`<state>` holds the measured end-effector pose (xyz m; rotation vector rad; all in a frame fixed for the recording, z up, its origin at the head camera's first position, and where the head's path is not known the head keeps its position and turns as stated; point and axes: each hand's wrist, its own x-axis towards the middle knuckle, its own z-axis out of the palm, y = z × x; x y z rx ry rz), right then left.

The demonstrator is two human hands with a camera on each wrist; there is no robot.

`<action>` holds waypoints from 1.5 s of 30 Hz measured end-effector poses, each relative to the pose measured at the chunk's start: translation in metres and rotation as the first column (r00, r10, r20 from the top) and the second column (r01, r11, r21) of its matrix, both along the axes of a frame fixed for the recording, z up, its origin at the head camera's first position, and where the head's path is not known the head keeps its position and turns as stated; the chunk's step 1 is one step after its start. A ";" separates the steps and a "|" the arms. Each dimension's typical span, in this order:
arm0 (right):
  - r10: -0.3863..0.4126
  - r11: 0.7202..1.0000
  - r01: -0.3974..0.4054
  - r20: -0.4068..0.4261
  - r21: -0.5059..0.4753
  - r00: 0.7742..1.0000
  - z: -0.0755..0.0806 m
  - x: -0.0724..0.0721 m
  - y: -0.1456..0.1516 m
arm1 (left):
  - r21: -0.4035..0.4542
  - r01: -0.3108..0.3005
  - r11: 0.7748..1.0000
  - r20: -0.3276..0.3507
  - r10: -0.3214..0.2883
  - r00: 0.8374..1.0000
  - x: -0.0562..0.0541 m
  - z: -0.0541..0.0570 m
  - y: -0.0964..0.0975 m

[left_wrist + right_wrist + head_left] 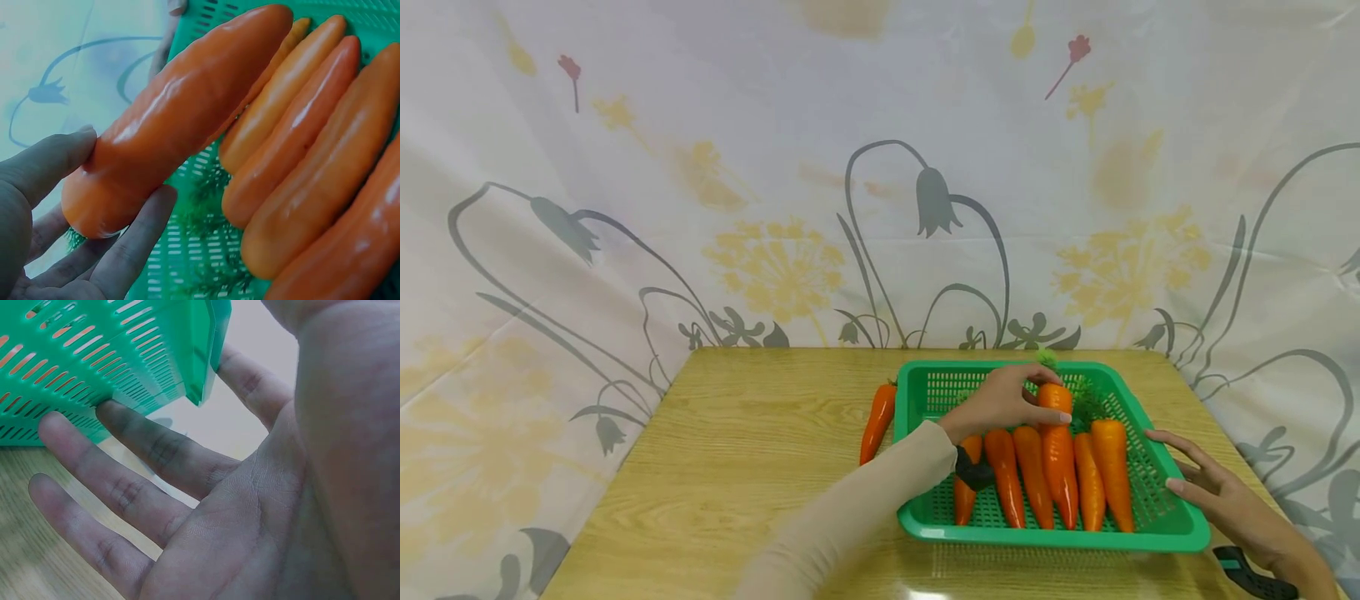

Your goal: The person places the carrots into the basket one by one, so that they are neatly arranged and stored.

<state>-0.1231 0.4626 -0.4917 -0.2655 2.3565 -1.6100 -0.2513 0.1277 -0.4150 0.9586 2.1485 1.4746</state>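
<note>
My left hand point(996, 404) pinches a glossy orange carrot point(169, 119) by its thick top end, thumb on one side and fingers on the other. It holds the carrot over a green slotted basket point(1037, 537), with the narrow tip pointing toward the near side. Several more carrots point(1112, 471) lie side by side in the basket, tips toward me, their leafy green tops point(1086, 402) at the far end. At the basket's right side is my right hand point(1240, 508), its fingers extended and spread. In the right wrist view, fingertips point(112, 411) meet the slotted wall.
Another carrot point(877, 423) lies on the wooden table point(737, 467) just left of the basket. Behind the table's far edge hangs a pale floral cloth point(880, 275), which also runs along both sides.
</note>
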 end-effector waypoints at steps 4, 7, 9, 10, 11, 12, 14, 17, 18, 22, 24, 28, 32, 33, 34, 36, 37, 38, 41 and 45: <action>0.000 1.000 0.000 0.002 0.007 1.000 0.000 0.000 -0.001 | -0.043 -0.010 0.999 -0.020 0.009 1.000 0.003 -0.001 0.008; -0.002 1.000 0.003 -0.007 0.027 1.000 -0.001 -0.001 0.000 | -0.052 -0.012 0.999 0.008 0.013 1.000 0.005 -0.003 0.014; -0.003 0.999 0.004 -0.011 0.043 1.000 0.000 -0.001 -0.001 | -0.046 -0.019 0.999 0.040 0.021 0.999 0.006 -0.004 0.018; -0.001 0.999 0.002 -0.017 0.048 1.000 -0.001 -0.001 0.000 | -0.046 -0.023 0.999 0.050 0.025 0.998 0.006 -0.004 0.020; 0.000 0.999 0.001 -0.020 0.048 1.000 -0.001 -0.001 0.000 | -0.050 -0.030 0.998 0.054 0.033 0.998 0.007 -0.004 0.022; 0.002 0.999 -0.001 -0.024 0.048 1.000 -0.001 -0.001 0.000 | -0.055 -0.038 0.998 0.056 0.041 0.998 0.007 -0.005 0.024; 0.006 0.999 -0.005 -0.025 0.042 1.000 -0.002 -0.001 0.001 | -0.067 -0.049 0.997 0.061 0.053 0.997 0.008 -0.006 0.028; 0.009 1.000 -0.009 -0.013 0.026 1.000 -0.001 -0.002 0.000 | -0.097 -0.061 0.993 0.069 0.067 0.995 0.010 -0.009 0.033; 0.008 1.000 -0.008 -0.002 0.019 1.000 -0.001 -0.002 0.000 | -0.113 -0.063 0.992 0.067 0.071 0.995 0.010 -0.010 0.034; 0.007 1.000 -0.006 0.033 -0.008 0.999 0.000 -0.003 -0.001 | -0.150 -0.047 0.988 0.083 0.060 0.995 0.014 -0.012 0.038; 0.008 1.000 -0.007 0.034 -0.013 0.999 0.000 -0.003 -0.002 | -0.161 -0.040 0.986 0.089 0.055 0.995 0.015 -0.013 0.039; 0.012 1.000 -0.012 0.017 -0.008 1.000 0.001 -0.004 -0.002 | -0.208 -0.046 0.977 0.069 0.061 0.996 0.017 -0.012 0.039; 0.013 1.000 -0.013 0.017 -0.006 1.000 0.001 -0.003 -0.002 | -0.228 -0.035 0.973 0.094 0.058 0.994 0.018 -0.011 0.039; 0.012 1.000 -0.012 0.019 -0.005 1.000 0.001 -0.003 -0.002 | -0.232 -0.031 0.972 0.097 0.055 0.994 0.018 -0.011 0.039; 0.011 1.000 -0.011 0.019 -0.004 1.000 0.001 -0.003 -0.002 | -0.236 -0.027 0.971 0.093 0.050 0.994 0.018 -0.011 0.039; 0.007 1.000 -0.007 0.015 0.002 1.000 0.001 -0.002 -0.002 | -0.252 -0.021 0.967 0.068 0.039 0.997 0.017 -0.010 0.038; 0.006 1.000 -0.006 0.014 0.003 1.000 0.001 -0.002 -0.002 | -0.261 -0.018 0.965 0.052 0.033 0.998 0.017 -0.010 0.038; 0.005 1.000 -0.005 0.012 0.004 1.000 0.000 -0.002 -0.002 | -0.268 -0.015 0.963 0.035 0.025 0.999 0.016 -0.010 0.037; 0.004 1.000 -0.004 0.011 0.004 1.000 0.000 -0.001 -0.002 | -0.276 0.002 0.961 -0.005 -0.003 1.000 0.014 -0.009 0.033; -0.001 1.000 0.001 0.014 0.004 1.000 0.000 0.000 -0.001 | -0.260 0.024 0.965 -0.012 -0.028 1.000 0.011 -0.006 0.024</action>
